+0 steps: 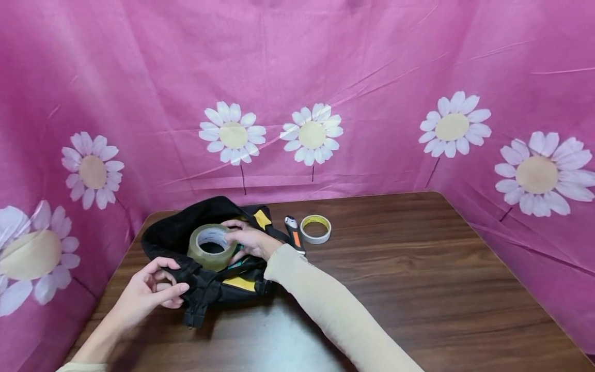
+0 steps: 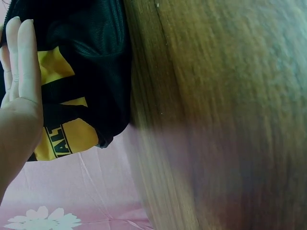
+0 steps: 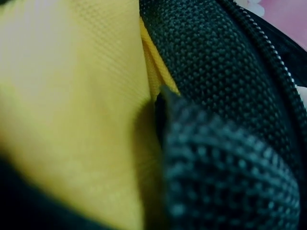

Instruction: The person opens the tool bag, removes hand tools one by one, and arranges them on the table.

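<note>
A black tool bag with yellow panels (image 1: 186, 214) lies with its mouth agape at the table's left. My left hand (image 1: 151, 287) holds the near left edge of the bag between fingers and thumb; in the left wrist view its fingers lie along the black and yellow fabric (image 2: 72, 139). Inside the mouth, a wide roll of clear packing tape (image 1: 201, 253) stands tilted. My right hand (image 1: 251, 240) reaches into the bag and grips the roll at its right side. Close-up yellow fabric (image 3: 81, 110) and black webbing (image 3: 230, 167) fill the right wrist view, hiding that hand.
Right of the bag lie a utility knife with an orange and black handle (image 1: 295, 235) and a narrower roll of tape with a yellow core (image 1: 323, 239). The brown wooden table (image 1: 418, 268) extends to the right. A pink flowered cloth (image 1: 372, 67) hangs around it.
</note>
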`<state>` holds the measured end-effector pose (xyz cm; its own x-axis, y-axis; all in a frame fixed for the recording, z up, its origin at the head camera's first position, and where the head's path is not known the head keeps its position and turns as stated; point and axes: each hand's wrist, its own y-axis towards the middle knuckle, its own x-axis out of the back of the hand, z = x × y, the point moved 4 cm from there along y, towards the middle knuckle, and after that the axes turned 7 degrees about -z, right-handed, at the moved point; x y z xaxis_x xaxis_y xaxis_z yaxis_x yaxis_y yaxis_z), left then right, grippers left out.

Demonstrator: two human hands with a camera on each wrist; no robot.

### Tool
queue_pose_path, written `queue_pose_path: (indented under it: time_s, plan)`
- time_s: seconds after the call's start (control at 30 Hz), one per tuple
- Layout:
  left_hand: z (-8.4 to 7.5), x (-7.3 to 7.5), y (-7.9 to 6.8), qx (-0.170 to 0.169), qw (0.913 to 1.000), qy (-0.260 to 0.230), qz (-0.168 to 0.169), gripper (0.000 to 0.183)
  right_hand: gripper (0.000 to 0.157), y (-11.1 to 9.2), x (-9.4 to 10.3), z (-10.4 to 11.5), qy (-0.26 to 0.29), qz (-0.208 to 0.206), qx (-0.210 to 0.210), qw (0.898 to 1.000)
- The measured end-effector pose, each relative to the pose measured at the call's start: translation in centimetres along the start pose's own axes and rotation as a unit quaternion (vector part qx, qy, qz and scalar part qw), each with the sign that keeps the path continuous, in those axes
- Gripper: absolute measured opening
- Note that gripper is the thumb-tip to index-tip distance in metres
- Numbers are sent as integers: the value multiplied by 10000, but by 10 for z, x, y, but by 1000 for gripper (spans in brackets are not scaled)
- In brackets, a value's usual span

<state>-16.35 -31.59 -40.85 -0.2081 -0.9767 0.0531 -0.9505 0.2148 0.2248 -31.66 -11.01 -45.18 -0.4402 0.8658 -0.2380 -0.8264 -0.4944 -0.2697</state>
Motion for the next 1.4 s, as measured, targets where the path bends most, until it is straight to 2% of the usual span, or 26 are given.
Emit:
queue_pose_path:
  time_s: [0.27,0.4,0.63,1.0,1.2,1.4]
  plan:
    - [-1,2,-1,-47,9998,-173,67,45,47,-4,-2,3,-20,196,-22,9998]
    - [-3,1,-2,-47,9998,-177,96,45,45,-10,-2,13,-118,296,63,9995]
    - [-6,0,-3,-36,9998,154,76,44,43,-31,-3,55,-545,485,579,9957]
    - [-11,-3,-1,-6,9995,277,164,43,53,-83,-5,119,-396,993,829,9908]
    - [-11,-3,-1,-2,9994,301,196,44,56,-118,11,148,-634,1152,1131,9848]
    - [-10,-3,0,118,9989,427,138,42,60,-144,44,166,-789,887,1298,9844]
